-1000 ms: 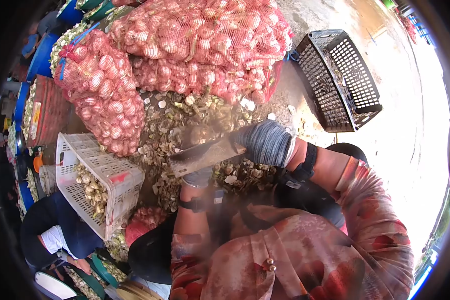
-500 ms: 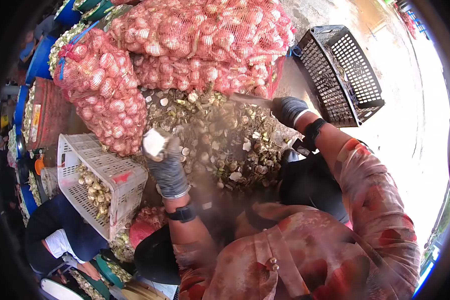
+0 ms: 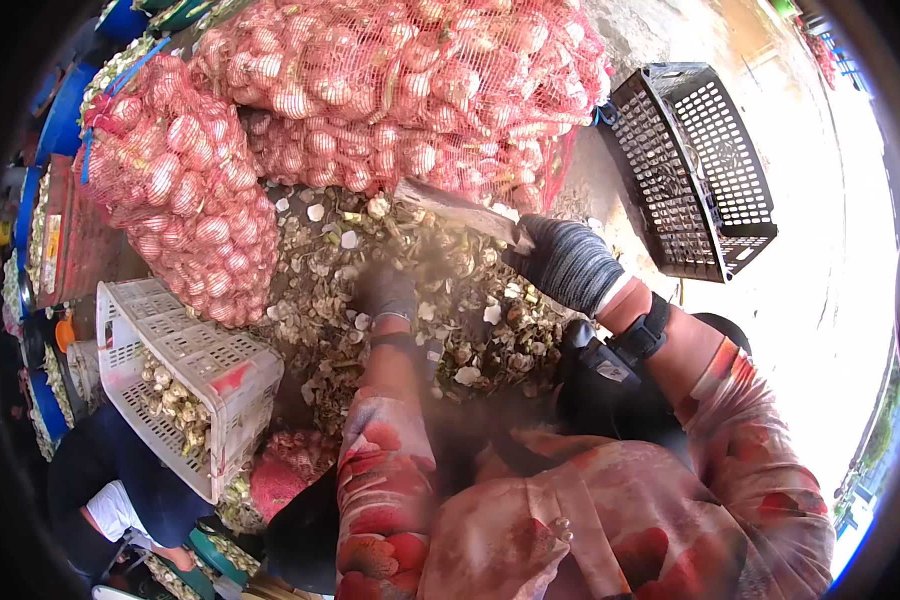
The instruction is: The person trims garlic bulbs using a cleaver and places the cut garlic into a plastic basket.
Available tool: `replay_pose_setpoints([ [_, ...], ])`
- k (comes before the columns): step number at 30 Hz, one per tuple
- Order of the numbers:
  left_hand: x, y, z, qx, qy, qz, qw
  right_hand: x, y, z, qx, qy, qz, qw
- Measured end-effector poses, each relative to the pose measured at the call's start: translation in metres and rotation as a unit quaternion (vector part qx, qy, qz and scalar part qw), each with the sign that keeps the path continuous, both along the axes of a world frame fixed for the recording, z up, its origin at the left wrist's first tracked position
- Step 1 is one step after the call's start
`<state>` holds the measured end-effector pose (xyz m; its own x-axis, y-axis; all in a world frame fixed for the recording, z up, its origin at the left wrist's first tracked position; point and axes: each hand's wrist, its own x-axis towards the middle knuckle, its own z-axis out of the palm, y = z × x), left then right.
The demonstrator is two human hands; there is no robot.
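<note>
My right hand (image 3: 570, 265), in a dark grey knitted glove, is wrapped round the handle of a knife (image 3: 460, 212). Its broad blade points left, in front of the mesh sacks. My left hand (image 3: 385, 292), also gloved, reaches forward over a heap of garlic and trimmings (image 3: 370, 240). That hand is blurred, and its fingers cannot be made out. Loose bulbs, stalk pieces and white scraps cover the ground around both hands.
Red mesh sacks of garlic (image 3: 370, 70) lie ahead, with another sack (image 3: 185, 190) at left. A white crate (image 3: 245, 375) holding bulbs stands left, a black crate (image 3: 660, 170) right. At lower left a person in dark clothes (image 3: 120, 470) bends over.
My left hand has moved right and forward, from beside the left sack to the heap; the white piece in it no longer shows. The knife has shifted left and nearer.
</note>
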<state>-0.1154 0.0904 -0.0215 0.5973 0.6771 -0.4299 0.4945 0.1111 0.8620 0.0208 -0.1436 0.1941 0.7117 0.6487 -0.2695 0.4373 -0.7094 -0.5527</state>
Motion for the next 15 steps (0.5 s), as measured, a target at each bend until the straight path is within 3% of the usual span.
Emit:
replay_pose_setpoints([
  [2,0.006,-0.013,-0.007,0.0,-0.028,0.025,0.999,-0.001,0.002,0.0,-0.024,0.017,0.022,0.999],
  [4,0.007,-0.022,-0.002,-0.003,-0.039,0.037,0.999,-0.001,0.008,-0.003,-0.097,0.108,0.039,0.989],
  [6,0.008,-0.023,0.026,-0.277,-0.165,0.185,0.928,-0.007,0.005,-0.017,-0.108,0.079,0.069,0.989],
  [7,-0.003,-0.016,0.024,-0.114,-0.087,0.058,0.988,-0.008,0.009,-0.018,-0.105,0.081,0.068,0.989],
  [8,-0.007,-0.016,0.015,-0.112,-0.087,0.056,0.988,-0.008,0.014,-0.018,-0.115,0.107,0.102,0.982],
  [10,-0.008,-0.025,-0.012,-0.295,-0.327,0.127,0.889,-0.016,0.016,-0.022,-0.092,0.096,0.159,0.978],
  [11,-0.02,-0.025,-0.013,-0.13,-0.269,0.002,0.954,-0.02,0.017,-0.02,-0.069,0.082,0.162,0.981],
  [12,-0.031,-0.025,-0.013,0.057,-0.209,-0.093,0.972,-0.024,0.016,-0.018,-0.046,0.068,0.166,0.983],
  [14,-0.022,-0.045,0.089,-0.081,-0.165,-0.037,0.982,-0.012,0.013,-0.053,-0.147,0.132,0.179,0.964],
  [15,-0.025,-0.043,0.105,0.092,-0.093,-0.117,0.984,-0.003,0.002,-0.067,-0.187,0.109,0.202,0.955],
])
